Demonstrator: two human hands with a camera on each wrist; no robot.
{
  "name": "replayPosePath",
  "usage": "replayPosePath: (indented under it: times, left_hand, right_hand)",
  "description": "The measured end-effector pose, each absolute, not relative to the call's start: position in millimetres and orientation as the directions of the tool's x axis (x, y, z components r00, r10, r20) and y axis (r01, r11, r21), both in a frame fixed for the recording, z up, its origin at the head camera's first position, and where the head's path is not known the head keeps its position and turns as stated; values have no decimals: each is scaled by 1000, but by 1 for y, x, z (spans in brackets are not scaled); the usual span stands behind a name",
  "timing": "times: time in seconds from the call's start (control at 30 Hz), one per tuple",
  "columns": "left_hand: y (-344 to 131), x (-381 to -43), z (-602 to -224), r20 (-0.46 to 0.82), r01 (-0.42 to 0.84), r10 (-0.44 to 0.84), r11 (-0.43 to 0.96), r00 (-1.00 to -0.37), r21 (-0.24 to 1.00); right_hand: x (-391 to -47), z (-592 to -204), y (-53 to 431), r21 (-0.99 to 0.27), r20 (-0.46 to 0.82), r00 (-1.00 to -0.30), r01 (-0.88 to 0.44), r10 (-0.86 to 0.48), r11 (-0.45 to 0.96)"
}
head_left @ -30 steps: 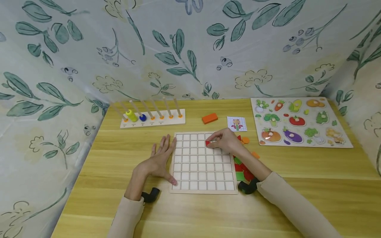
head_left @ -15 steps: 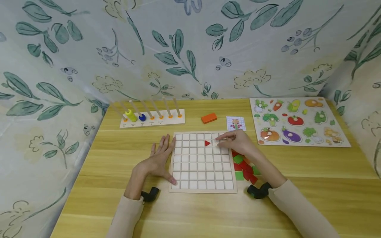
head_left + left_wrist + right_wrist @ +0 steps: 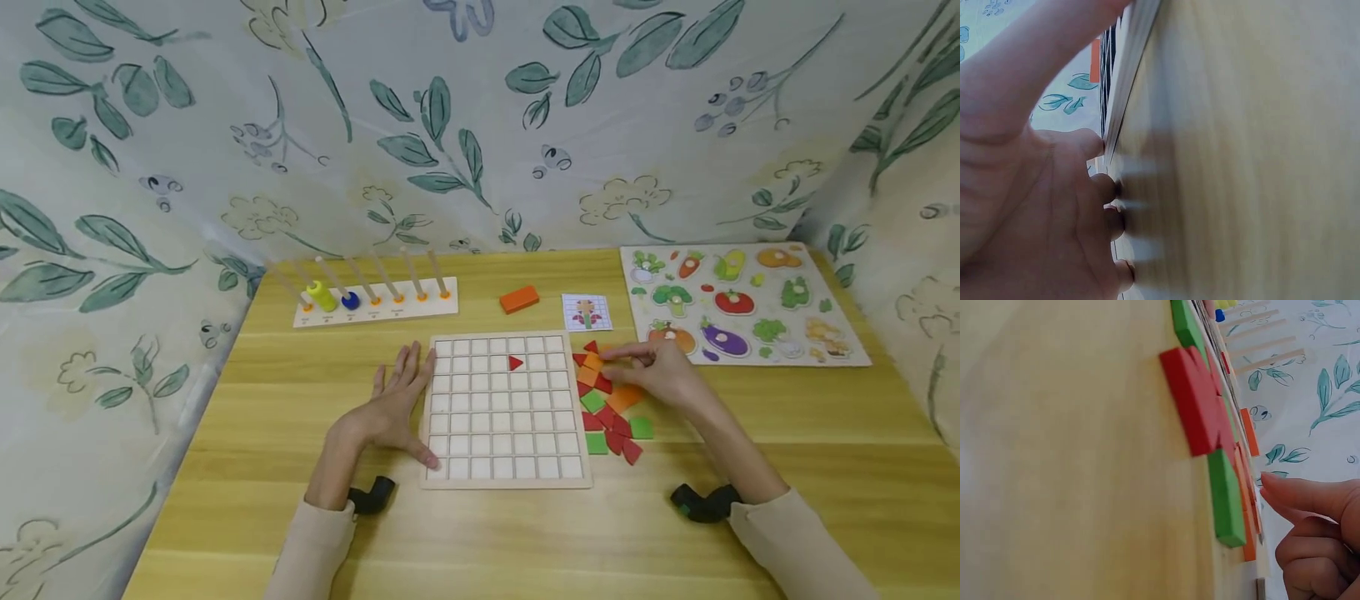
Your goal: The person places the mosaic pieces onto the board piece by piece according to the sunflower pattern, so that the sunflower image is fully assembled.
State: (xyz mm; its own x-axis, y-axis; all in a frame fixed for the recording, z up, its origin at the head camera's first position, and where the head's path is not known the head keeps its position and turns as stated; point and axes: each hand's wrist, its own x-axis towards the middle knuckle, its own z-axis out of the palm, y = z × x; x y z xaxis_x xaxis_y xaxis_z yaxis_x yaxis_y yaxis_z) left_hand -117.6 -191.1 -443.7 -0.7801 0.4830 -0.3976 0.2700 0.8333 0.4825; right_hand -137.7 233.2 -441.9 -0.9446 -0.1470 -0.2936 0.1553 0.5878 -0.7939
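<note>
A wooden grid board [image 3: 501, 423] lies on the table with one red triangle [image 3: 515, 362] in an upper cell. My left hand [image 3: 392, 410] rests at its left edge with fingers spread, the thumb touching the lower left corner. In the left wrist view, that thumb and the fingertips meet the board's side. My right hand [image 3: 667, 377] hovers over the pile right of the board, thumb and index finger apart beside small orange pieces [image 3: 588, 375]. Red pieces [image 3: 617, 423] and green pieces [image 3: 641, 428] lie there too. Nothing shows between the right fingertips.
A pattern card [image 3: 587, 313] and an orange block [image 3: 519, 299] lie behind the board. At the back left stands a peg counter [image 3: 378, 312] with yellow and blue beads. A vegetable puzzle board [image 3: 757, 302] lies at the back right. Patterned cloth [image 3: 480, 125] surrounds the table.
My right hand has let go of the red triangle, which stays in its cell, and has moved right to the loose pieces. My left hand stays at the board's left edge.
</note>
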Motion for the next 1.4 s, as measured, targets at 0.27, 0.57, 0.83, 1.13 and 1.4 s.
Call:
replayPosePath:
  times: [0.27,0.57,0.83,1.13,1.4]
  left_hand:
    - [-192,-116,-445,-387,274,489,827,-782,491]
    - [-193,-116,-446,-383,275,488,827,-784,490]
    - [-192,-116,-444,-387,272,487,828,-783,490]
    - [-192,-117,-444,-397,265,477,836,-784,481]
    - [-193,-117,-443,-393,263,478,833,-786,486]
  right_hand:
    - [-141,-441,230,-743,-285,-942,102,-175,661]
    - [-152,-440,223,-682,-269,-952,80,-147,727]
    - [-154,-441,226,-687,-291,-942,86,-165,721]
    - [-153,-443,233,-719,-322,-926,104,-197,687]
    - [-152,-442,228,-718,-292,-935,75,-201,692]
